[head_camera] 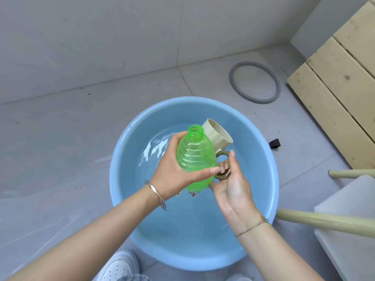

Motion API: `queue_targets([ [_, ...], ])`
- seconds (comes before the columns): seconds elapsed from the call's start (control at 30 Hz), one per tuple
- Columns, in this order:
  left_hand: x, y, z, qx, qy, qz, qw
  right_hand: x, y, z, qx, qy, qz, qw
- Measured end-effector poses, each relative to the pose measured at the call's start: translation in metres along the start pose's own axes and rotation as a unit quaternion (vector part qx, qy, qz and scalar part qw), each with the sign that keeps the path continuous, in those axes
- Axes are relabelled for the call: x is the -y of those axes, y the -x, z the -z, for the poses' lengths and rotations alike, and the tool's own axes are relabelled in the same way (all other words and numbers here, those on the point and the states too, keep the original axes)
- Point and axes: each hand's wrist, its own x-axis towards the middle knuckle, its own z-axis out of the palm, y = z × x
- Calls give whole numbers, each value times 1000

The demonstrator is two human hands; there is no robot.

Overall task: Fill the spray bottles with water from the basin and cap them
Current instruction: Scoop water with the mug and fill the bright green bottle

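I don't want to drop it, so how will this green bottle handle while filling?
The green bottle looks thin-walled and empty, so probably light and squashy under the left hand. Its ribs should help grip, though water from the basin may make it slippery.

Bright, even, soft daylight fills the view with only faint shadows, white glare glints on the water (156, 148) in the basin (121, 159), focus is fairly sharp throughout, and wide-angle distortion bends the floor (60, 138) seams and the planks (345, 82) near the edges.
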Motion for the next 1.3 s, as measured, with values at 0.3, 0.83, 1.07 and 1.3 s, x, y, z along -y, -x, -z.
queue_targets([
  [0.3,8,2,3,-12,-33,-18,999,7,4,-1,23,61,55,996],
  [0.83,45,0,41,-74,-68,0,995,39,-22,60,35,692,383,611],
  [1.07,55,4,44,-64,-93,13,994,21,-36,71,72,747,374,544],
  [1.3,56,4,44,-58,-102,14,993,15,-40,70,74,759,366,533],
])
